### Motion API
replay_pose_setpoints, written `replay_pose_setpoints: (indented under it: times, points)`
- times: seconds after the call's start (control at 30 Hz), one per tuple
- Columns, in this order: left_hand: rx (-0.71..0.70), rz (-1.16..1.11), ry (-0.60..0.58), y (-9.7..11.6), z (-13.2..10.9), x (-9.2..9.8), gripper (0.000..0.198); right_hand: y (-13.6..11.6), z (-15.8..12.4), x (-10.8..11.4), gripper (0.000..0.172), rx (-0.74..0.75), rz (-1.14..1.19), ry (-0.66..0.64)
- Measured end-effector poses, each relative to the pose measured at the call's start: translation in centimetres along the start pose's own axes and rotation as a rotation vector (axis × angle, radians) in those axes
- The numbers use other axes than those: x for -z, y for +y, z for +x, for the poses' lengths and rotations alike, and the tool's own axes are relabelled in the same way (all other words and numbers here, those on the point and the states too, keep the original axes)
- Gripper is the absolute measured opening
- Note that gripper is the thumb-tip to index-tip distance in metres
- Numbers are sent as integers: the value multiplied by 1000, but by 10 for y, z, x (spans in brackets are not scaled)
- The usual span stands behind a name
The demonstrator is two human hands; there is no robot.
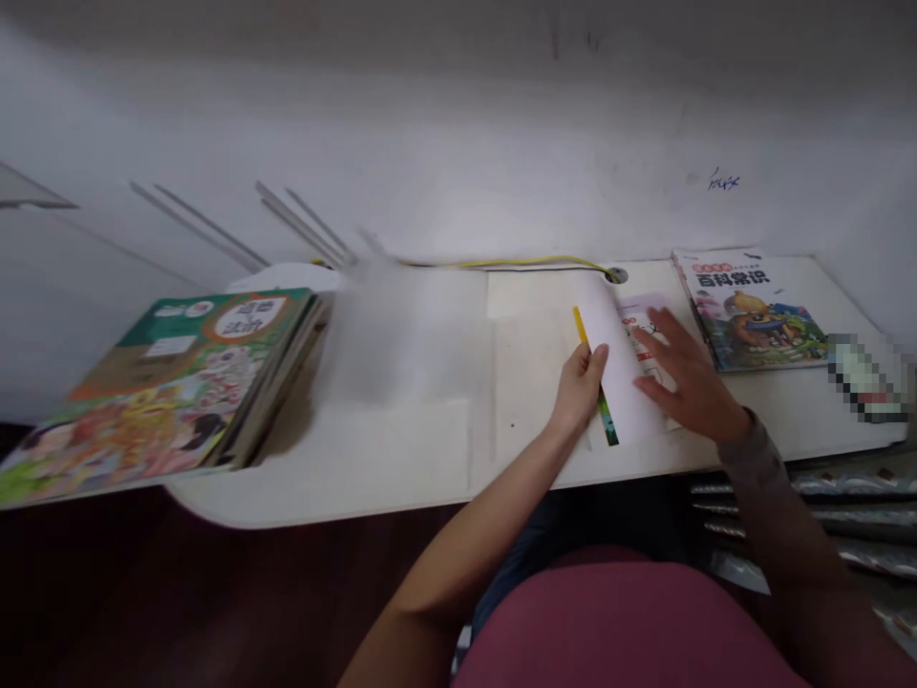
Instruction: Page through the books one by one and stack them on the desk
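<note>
My left hand (pixel 582 387) pinches the left edge of a thin book (pixel 634 392), thumb on top. The book's white sheet curls upward, and a yellow and green strip shows along the gripped edge. To the right of that sheet, a printed page with red and black marks is partly covered by my right hand (pixel 684 377). This hand is slightly blurred, its fingers spread over the page; whether they touch it I cannot tell. Farther right lies a book with a colourful cartoon cover (pixel 759 311), apart from my hand.
A stack of books (pixel 179 382) with a green and orange cover lies at the left end of the white table (pixel 401 459). A yellow cable (pixel 516 262) runs along the wall to a round hole (pixel 616 275). A pixelated object (pixel 868 380) lies at the right edge.
</note>
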State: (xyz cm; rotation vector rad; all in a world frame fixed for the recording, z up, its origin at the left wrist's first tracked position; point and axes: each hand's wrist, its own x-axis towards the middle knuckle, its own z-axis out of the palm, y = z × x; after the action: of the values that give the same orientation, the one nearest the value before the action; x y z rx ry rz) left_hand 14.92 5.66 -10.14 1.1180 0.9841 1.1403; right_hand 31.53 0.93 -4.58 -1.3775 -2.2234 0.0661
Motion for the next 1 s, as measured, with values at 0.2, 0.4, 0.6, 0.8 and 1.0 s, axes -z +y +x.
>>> replay_pose_setpoints:
  times: [0.2, 0.4, 0.6, 0.8, 1.0]
  points:
    - [-279, 827, -55, 3, -23, 60, 53, 3, 37, -57, 68, 92, -53, -311]
    - [-220, 1429, 113, -25, -48, 112, 72, -35, 45, -80, 59, 84, -228, -260]
    - [-248, 1310, 38, -27, -43, 118, 72, -66, 54, -100, 53, 122, -299, -274]
    - [-260, 1280, 52, -26, -42, 117, 64, -79, 60, -96, 43, 172, -293, -301]
    - [-259, 1389, 43, -27, -42, 114, 59, -44, 112, -91, 53, 85, -190, -353]
